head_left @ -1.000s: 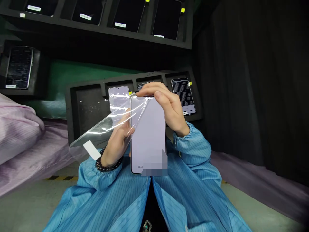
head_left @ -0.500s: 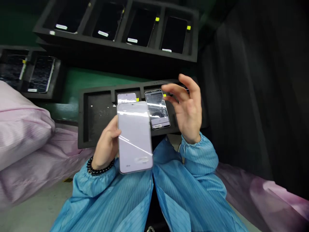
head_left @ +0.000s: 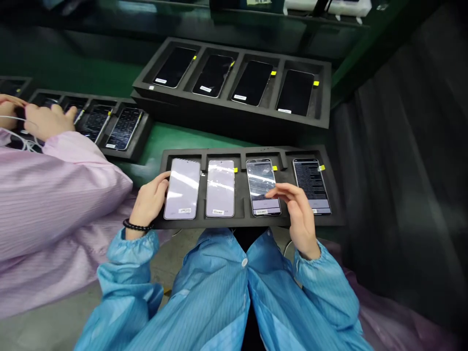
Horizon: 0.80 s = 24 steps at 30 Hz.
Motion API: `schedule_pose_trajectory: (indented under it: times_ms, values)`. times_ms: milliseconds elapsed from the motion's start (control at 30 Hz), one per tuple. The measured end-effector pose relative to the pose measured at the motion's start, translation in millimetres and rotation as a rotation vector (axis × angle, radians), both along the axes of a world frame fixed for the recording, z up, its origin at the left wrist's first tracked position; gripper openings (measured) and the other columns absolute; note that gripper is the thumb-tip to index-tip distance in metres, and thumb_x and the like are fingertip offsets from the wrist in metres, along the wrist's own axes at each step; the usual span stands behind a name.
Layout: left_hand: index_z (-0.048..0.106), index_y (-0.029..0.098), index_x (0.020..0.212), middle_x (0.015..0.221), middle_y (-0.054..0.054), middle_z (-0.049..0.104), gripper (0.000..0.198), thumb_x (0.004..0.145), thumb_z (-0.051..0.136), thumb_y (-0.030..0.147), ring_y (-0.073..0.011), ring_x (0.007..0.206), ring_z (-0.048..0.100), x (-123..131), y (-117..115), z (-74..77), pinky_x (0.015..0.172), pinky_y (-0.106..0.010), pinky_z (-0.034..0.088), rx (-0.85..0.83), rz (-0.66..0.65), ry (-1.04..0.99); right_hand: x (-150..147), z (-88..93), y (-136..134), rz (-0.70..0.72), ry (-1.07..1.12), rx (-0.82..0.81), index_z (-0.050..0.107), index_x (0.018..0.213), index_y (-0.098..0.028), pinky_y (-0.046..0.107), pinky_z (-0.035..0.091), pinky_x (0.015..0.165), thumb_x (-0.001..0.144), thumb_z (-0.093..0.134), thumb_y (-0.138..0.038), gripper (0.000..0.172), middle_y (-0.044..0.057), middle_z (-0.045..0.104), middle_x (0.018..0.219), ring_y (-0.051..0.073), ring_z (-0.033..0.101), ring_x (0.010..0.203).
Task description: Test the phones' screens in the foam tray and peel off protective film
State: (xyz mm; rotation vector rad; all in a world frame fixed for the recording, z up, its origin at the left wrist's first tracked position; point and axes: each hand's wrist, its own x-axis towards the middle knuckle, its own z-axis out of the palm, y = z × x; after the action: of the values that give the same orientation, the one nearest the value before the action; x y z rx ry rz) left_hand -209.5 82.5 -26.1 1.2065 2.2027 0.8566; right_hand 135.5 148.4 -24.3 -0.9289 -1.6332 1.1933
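My left hand is at the outer long edge of the leftmost phone, in the near tray, so this phone lies just to the right of those fingers, and the left is by far the nearer hand. The fingers are bent against that edge with their tips partly hidden; I cannot tell whether they clamp it, nor whether the phone sits fully down in its compartment. Its long axis runs away from me, leaning slightly right at the far end; the camera dot points away, and the white label lies near the end towards me. The second phone lies beside it, roughly parallel. My right hand grips nothing that I can see: its fingers lie together, half curled, tips over the right edge of the third phone; whether they touch is unclear.
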Motion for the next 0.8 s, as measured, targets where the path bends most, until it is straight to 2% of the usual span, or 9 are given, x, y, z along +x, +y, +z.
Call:
schedule_pose_trajectory:
  times_ms: [100,167,233,333,400,533,667,733,800]
  values:
    - [0.065,0.019,0.127,0.125,-0.01,0.067,0.044,0.097,0.043,0.041,-0.0299,0.116,0.059,11.0,-29.1,6.2,0.109,-0.047,0.04,0.155,0.114,0.215,-12.5,1.9,-6.2,0.066,-0.115,0.053,0.059,0.13,-0.032,0.048,0.053,0.1,0.103,0.041,-0.035,0.032,0.006,0.071,0.111,0.026,0.066,0.11]
    - [0.065,0.019,0.129,0.132,-0.01,0.063,0.045,0.1,0.037,0.04,-0.0311,0.127,0.053,16.8,-54.8,-0.6,0.116,-0.048,0.034,0.301,0.13,0.325,-23.0,-0.3,-10.4,0.132,-0.215,0.149,0.059,0.13,-0.032,0.05,0.051,0.103,0.103,0.041,-0.031,0.032,0.006,0.071,0.119,0.026,0.063,0.117]
    - [0.067,0.022,0.127,0.131,-0.01,0.063,0.044,0.1,0.037,0.039,-0.0321,0.128,0.053,21.3,-80.9,-16.7,0.118,-0.05,0.032,0.416,0.118,0.424,-34.8,-5.4,-13.6,0.208,-0.321,0.301,0.062,0.127,-0.031,0.05,0.05,0.105,0.103,0.042,-0.028,0.031,0.006,0.069,0.128,0.027,0.06,0.123]
    - [0.064,0.026,0.132,0.139,-0.013,0.057,0.046,0.097,0.039,0.041,-0.0356,0.135,0.047,25.1,-113.4,-45.7,0.12,-0.056,0.028,0.319,0.005,0.483,-50.3,-15.0,-15.3,0.286,-0.504,0.557,0.066,0.12,-0.027,0.052,0.049,0.105,0.102,0.045,-0.025,0.028,0.009,0.068,0.133,0.028,0.061,0.123]
    - [0.058,0.029,0.14,0.15,-0.013,0.048,0.049,0.097,0.04,0.042,-0.0375,0.143,0.038,25.5,-127.2,-59.7,0.122,-0.059,0.024,0.275,-0.041,0.519,-56.4,-19.7,-15.3,0.326,-0.634,0.675,0.066,0.124,-0.025,0.055,0.047,0.107,0.101,0.048,-0.028,0.03,0.011,0.066,0.137,0.029,0.061,0.124]
    - [0.048,0.031,0.149,0.165,-0.01,0.024,0.055,0.098,0.034,0.049,-0.0387,0.153,0.017,22.9,-133.4,-68.5,0.125,-0.064,0.009,0.221,-0.105,0.549,-61.4,-22.2,-15.8,0.424,-0.766,0.778,0.06,0.137,-0.025,0.062,0.042,0.112,0.101,0.049,-0.035,0.039,0.013,0.058,0.147,0.03,0.057,0.129]
    - [0.058,0.032,0.142,0.165,-0.008,0.026,0.06,0.097,0.03,0.062,-0.0404,0.155,0.012,18.9,-125.1,-65.1,0.124,-0.066,-0.003,0.168,-0.219,0.513,-65.8,-21.9,-17.2,0.505,-0.799,0.8,0.061,0.136,-0.023,0.065,0.039,0.115,0.101,0.053,-0.037,0.039,0.014,0.054,0.151,0.031,0.057,0.131]
    - [0.053,0.033,0.146,0.167,-0.008,0.024,0.061,0.097,0.032,0.062,-0.0408,0.156,0.011,17.4,-121.5,-63.4,0.124,-0.066,-0.004,0.177,-0.25,0.518,-67.5,-22.0,-17.6,0.512,-0.823,0.793,0.061,0.136,-0.022,0.065,0.038,0.115,0.1,0.054,-0.037,0.04,0.014,0.052,0.152,0.031,0.056,0.132]
    - [0.042,0.033,0.153,0.169,-0.008,0.018,0.063,0.098,0.03,0.06,-0.0397,0.156,0.011,16.1,-118.6,-62.4,0.124,-0.066,-0.004,0.238,-0.246,0.542,-68.1,-22.4,-17.8,0.506,-0.834,0.792,0.057,0.141,-0.022,0.064,0.036,0.117,0.101,0.053,-0.038,0.043,0.014,0.051,0.153,0.031,0.054,0.133]
